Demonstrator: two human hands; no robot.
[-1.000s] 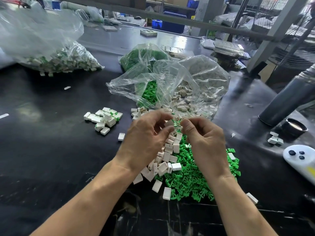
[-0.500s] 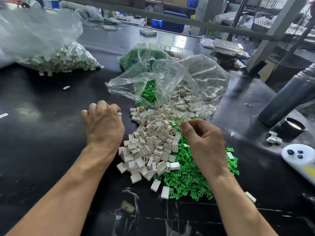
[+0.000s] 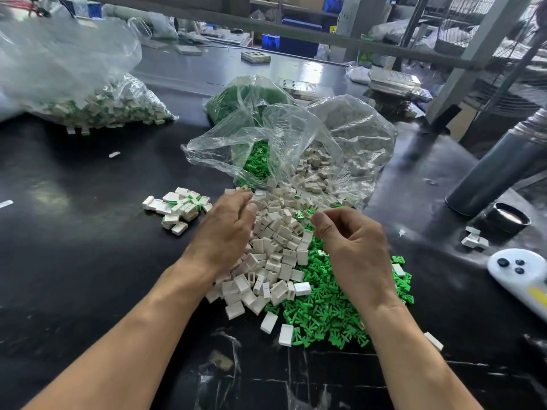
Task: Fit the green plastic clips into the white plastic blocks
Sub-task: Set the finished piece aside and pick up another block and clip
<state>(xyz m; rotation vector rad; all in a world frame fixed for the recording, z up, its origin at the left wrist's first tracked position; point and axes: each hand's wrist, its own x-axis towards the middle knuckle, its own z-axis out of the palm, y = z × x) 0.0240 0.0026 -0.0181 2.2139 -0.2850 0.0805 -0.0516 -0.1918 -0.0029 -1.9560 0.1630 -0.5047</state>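
A heap of white plastic blocks [image 3: 276, 255] lies in the middle of the black table [image 3: 74, 261], and a heap of green plastic clips [image 3: 325, 309] adjoins it on the right. My left hand [image 3: 225, 232] reaches into the heap's far left edge, thumb and fingertips closing on a white block. My right hand [image 3: 355, 247] hovers over the clips with curled fingers. Its thumb and forefinger pinch a green clip [image 3: 302, 214]. A small pile of blocks with clips fitted [image 3: 180, 208] lies to the left of my left hand.
Behind the heaps, open clear bags spill green clips [image 3: 256, 161] and white blocks [image 3: 334, 167]. At far left sits a large bag of fitted blocks [image 3: 97, 108]. On the right are a grey cylinder [image 3: 497, 170], a black cap [image 3: 510, 221], a few blocks [image 3: 475, 239] and a white remote [image 3: 521, 276].
My left hand left my right hand, went to the small pile on the left, then came back to the white heap. My right hand stayed over the clips.
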